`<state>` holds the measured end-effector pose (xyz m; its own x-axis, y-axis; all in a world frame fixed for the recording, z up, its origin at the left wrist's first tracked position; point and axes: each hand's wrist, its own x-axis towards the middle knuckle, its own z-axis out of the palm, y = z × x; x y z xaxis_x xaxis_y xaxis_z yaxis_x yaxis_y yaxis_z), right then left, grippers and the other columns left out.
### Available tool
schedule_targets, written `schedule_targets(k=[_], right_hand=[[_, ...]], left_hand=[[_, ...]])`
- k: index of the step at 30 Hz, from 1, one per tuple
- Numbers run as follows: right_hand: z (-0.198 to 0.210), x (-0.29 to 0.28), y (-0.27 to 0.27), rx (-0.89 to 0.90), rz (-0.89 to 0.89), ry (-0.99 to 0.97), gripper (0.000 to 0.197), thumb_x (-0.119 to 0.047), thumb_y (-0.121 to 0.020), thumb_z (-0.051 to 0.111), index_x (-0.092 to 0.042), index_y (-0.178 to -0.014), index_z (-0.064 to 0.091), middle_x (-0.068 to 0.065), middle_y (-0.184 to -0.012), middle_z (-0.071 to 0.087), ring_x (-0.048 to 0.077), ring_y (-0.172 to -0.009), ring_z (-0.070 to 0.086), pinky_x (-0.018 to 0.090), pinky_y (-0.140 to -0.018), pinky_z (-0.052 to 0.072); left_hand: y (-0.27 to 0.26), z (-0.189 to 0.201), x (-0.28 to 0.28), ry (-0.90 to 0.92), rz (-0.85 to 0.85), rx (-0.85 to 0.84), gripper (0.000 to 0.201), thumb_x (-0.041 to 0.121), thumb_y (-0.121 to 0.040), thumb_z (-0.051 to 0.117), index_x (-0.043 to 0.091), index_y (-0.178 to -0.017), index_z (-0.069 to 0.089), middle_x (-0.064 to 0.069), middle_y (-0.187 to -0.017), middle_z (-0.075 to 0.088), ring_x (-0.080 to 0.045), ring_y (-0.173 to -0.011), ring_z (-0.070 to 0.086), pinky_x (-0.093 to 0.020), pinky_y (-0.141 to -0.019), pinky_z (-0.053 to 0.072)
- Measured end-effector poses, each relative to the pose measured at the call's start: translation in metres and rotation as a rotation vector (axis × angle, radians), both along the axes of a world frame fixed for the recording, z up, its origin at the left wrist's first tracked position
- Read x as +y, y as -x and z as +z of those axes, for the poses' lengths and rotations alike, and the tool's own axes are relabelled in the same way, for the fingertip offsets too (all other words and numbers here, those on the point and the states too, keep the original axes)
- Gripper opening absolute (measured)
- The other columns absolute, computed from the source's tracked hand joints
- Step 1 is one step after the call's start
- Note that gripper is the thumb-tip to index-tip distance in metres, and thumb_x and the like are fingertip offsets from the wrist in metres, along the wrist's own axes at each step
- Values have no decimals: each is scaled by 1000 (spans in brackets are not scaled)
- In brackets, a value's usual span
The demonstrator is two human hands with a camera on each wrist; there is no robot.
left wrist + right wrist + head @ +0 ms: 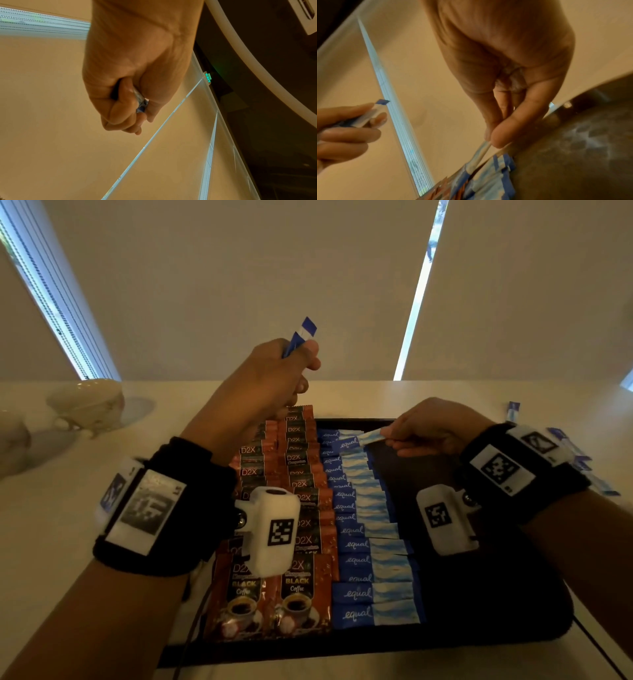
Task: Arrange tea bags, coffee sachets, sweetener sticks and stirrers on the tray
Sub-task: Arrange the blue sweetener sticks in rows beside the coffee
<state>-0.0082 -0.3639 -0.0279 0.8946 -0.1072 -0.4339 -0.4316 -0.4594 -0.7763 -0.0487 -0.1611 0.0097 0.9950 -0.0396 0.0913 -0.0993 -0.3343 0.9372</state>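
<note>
Right hand (431, 428) pinches stick (371, 436) by end, over far end of stick row on tray (496, 604). Left hand (274, 378) grips spare sticks (301, 335) (raised). We judge stick light, limp; pinch ends.

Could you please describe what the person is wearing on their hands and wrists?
Both the left hand and the right hand are bare, with no gloves. Each wrist carries a black fabric band bearing white plates with black square-pattern markers, plus a white boxy camera unit. A thin dark cable hangs below the left wrist.
</note>
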Motion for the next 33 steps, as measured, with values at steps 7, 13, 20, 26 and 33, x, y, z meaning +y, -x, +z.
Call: schedule_targets(k=[7,13,20,26,33], right_hand=[[-13,5,-10,119,77,30,4,-2,-83,66,0,-82,62,5,-57,66,8,-47,62,18,-43,53],[-11,13,-9,105,176,192,19,-15,-76,75,-3,-82,61,5,-61,68,7,-45,62,19,-41,51],[30,23,16,-223,264,107,24,-30,-85,64,-9,-97,62,3,-72,61,8,-56,55,17,-45,50],[53,41,52,-228,373,-263,24,-28,-89,58,-10,-102,66,5,-83,72,9,-65,65,21,-59,56],[50,48,62,-162,308,-640,26,-32,-94,49,-11,-102,62,4,-81,72,12,-72,70,21,-59,56]], left_hand=[[0,1,3,-30,-15,-12,32,38,-100,36,16,-112,56,3,-67,45,-3,-46,36,-12,-38,31],[0,1,-1,-33,-51,46,32,41,-99,37,16,-115,49,0,-72,48,-5,-47,36,-15,-40,30],[2,4,-4,115,-96,54,20,20,-101,32,17,-94,50,0,-65,49,-8,-50,46,-16,-40,38],[2,5,-6,219,-133,-118,21,18,-103,30,20,-96,49,-3,-84,69,-16,-83,67,-37,-88,52],[4,0,-11,388,-246,-73,19,17,-103,32,16,-103,51,-13,-116,67,-25,-108,64,-48,-100,46]])
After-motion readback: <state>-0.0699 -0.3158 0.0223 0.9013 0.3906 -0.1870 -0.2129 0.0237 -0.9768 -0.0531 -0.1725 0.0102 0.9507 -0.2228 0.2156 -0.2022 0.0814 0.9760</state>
